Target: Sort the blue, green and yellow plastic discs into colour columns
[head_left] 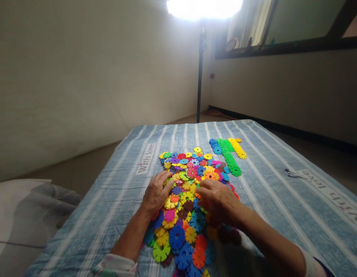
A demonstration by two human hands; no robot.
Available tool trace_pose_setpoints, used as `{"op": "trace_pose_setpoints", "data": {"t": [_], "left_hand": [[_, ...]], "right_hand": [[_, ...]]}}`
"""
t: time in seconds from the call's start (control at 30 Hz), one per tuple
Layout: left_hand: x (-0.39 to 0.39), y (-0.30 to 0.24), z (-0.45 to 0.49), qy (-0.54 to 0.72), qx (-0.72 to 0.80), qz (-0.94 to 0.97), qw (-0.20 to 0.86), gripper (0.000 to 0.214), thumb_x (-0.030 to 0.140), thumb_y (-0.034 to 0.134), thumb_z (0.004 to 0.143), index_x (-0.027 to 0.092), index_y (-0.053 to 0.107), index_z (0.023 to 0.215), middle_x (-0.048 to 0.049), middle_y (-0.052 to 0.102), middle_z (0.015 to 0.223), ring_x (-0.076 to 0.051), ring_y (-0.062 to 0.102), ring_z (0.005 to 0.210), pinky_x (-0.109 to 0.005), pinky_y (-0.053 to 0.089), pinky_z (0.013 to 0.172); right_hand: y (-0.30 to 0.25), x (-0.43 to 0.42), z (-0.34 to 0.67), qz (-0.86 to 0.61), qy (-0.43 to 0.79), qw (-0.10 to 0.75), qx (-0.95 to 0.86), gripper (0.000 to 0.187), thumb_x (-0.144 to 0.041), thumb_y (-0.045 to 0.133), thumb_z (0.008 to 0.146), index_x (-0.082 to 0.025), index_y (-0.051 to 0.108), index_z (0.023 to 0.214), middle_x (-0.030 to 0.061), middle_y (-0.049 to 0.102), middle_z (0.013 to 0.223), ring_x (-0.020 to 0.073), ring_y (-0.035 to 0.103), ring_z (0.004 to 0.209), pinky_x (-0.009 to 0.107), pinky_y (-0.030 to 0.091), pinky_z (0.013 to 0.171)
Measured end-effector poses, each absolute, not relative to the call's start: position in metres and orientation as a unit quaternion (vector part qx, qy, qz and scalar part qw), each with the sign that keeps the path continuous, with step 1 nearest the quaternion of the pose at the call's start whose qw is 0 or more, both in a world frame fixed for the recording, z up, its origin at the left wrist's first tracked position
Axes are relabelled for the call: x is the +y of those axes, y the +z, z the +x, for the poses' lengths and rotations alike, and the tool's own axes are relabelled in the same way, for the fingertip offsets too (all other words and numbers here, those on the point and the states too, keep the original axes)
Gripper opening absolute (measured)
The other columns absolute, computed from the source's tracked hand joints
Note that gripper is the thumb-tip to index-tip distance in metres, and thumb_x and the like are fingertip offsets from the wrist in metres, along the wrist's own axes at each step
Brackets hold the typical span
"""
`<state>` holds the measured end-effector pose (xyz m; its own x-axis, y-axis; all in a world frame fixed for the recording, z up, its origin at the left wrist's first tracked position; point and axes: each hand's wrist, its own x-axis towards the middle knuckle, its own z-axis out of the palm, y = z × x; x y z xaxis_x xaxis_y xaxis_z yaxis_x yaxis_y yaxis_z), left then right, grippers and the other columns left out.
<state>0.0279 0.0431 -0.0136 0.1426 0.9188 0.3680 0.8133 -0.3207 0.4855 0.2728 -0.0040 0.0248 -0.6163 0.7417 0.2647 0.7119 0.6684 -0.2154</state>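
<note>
A long heap of notched plastic discs (186,199) in many colours lies along the middle of the bed-like surface, the discs overlapping. My left hand (156,192) rests on the heap's left side, its fingers stretched over the discs. On the right side, my right hand (219,198) reaches into the heap with its fingers curled together; whatever they pinch is hidden behind the hand. Apart from the heap, at the back right, discs lie grouped by colour in overlapping rows: blue discs (215,147), green discs (230,159) and yellow discs (238,148).
Striped blue cloth (114,192) covers the surface. A small pale cord-like item (295,174) lies at the right. Behind the far edge stands a bright lamp (204,8) on a dark pole (200,77). Grey-white fabric (25,219) is at the left.
</note>
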Motion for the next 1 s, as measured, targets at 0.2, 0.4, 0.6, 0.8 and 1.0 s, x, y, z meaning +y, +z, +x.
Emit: {"op": "trace_pose_setpoints", "data": {"t": [0.2, 0.4, 0.6, 0.8, 1.0], "left_hand": [[0.042, -0.014, 0.028, 0.31, 0.576, 0.751, 0.084, 0.037, 0.04, 0.045, 0.086, 0.018, 0.066, 0.106, -0.0107, 0.064, 0.119, -0.023, 0.057, 0.113, -0.042, 0.042, 0.102], [0.042, -0.014, 0.029, 0.313, 0.576, 0.75, 0.091, 0.038, 0.039, 0.044, 0.086, 0.016, 0.065, 0.108, -0.0116, 0.064, 0.118, -0.024, 0.057, 0.114, -0.042, 0.041, 0.103], [0.042, -0.016, 0.028, 0.32, 0.575, 0.749, 0.085, 0.035, 0.037, 0.045, 0.086, 0.019, 0.065, 0.107, -0.0096, 0.065, 0.117, -0.023, 0.057, 0.113, -0.042, 0.042, 0.103], [0.043, -0.015, 0.028, 0.32, 0.575, 0.747, 0.099, 0.036, 0.036, 0.044, 0.085, 0.017, 0.065, 0.108, -0.0104, 0.065, 0.117, -0.023, 0.057, 0.113, -0.041, 0.041, 0.104], [0.043, -0.016, 0.028, 0.322, 0.579, 0.743, 0.096, 0.037, 0.035, 0.043, 0.085, 0.016, 0.065, 0.107, -0.011, 0.065, 0.116, -0.024, 0.057, 0.113, -0.042, 0.041, 0.103]], "right_hand": [[-0.001, -0.007, 0.251, -0.338, -0.003, 0.207, -0.918, 0.045, -0.04, 0.069, 0.079, -0.018, 0.055, 0.115, 0.0141, 0.056, 0.123, 0.0317, 0.046, 0.118, 0.044, 0.044, 0.09], [-0.008, -0.006, 0.25, -0.331, 0.008, 0.201, -0.922, 0.033, -0.042, 0.069, 0.079, -0.021, 0.057, 0.101, 0.0075, 0.061, 0.109, 0.0272, 0.048, 0.112, 0.041, 0.04, 0.091], [-0.01, -0.006, 0.251, -0.302, 0.025, 0.217, -0.928, 0.018, -0.036, 0.065, 0.084, -0.02, 0.058, 0.087, 0.0034, 0.063, 0.092, 0.0225, 0.05, 0.101, 0.037, 0.037, 0.09], [-0.001, -0.009, 0.251, -0.291, 0.05, 0.204, -0.933, 0.02, -0.037, 0.067, 0.08, -0.018, 0.06, 0.08, 0.0034, 0.063, 0.084, 0.0204, 0.052, 0.089, 0.036, 0.039, 0.082], [0.01, -0.013, 0.252, -0.29, 0.064, 0.204, -0.933, 0.015, -0.032, 0.065, 0.08, -0.018, 0.062, 0.08, 0.0041, 0.063, 0.083, 0.0199, 0.051, 0.087, 0.035, 0.038, 0.081]]}}
